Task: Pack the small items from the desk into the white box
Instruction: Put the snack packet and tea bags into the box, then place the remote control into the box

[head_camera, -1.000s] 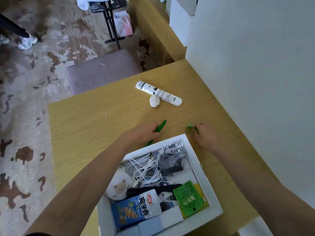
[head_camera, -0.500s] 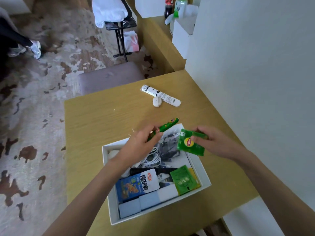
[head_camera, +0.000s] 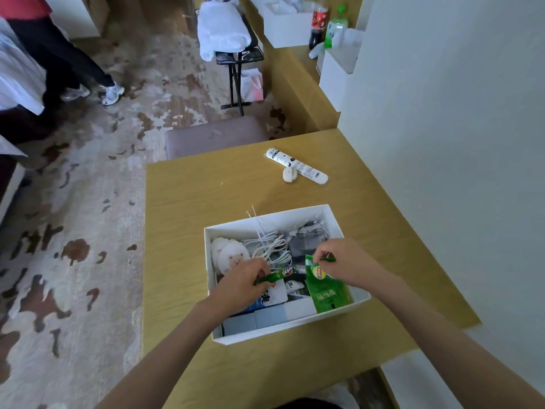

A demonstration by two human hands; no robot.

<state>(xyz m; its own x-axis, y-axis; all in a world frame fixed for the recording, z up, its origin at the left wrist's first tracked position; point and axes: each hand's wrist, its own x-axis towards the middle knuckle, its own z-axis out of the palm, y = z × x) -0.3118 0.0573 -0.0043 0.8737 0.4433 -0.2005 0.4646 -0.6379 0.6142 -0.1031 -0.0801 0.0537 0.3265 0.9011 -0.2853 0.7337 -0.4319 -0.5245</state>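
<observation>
The white box [head_camera: 359, 302] sits on the wooden desk [head_camera: 194, 208], filled with white cables, a round bear-print pad, a blue packet and other small items. My left hand [head_camera: 240, 283] is inside the box, shut on a long green candy stick [head_camera: 275, 275]. My right hand [head_camera: 343, 261] is over the box's right side, pinching the top of a green tea sachet [head_camera: 317, 271] that rests against another green packet [head_camera: 330, 296]. On the desk beyond the box lie a white tube [head_camera: 296, 165] and a small white round item [head_camera: 290, 174].
A wall runs along the desk's right edge. A padded stool [head_camera: 212, 135] stands at the desk's far side. Further back are a folding rack with a white bag [head_camera: 221, 31], bottles [head_camera: 320, 22] on a counter, and a person's legs [head_camera: 59, 63] at the upper left.
Both hands picked the green candy stick and the green sachet up from the desk, carried them back over the box and lowered them into it. The camera view also tilted up.
</observation>
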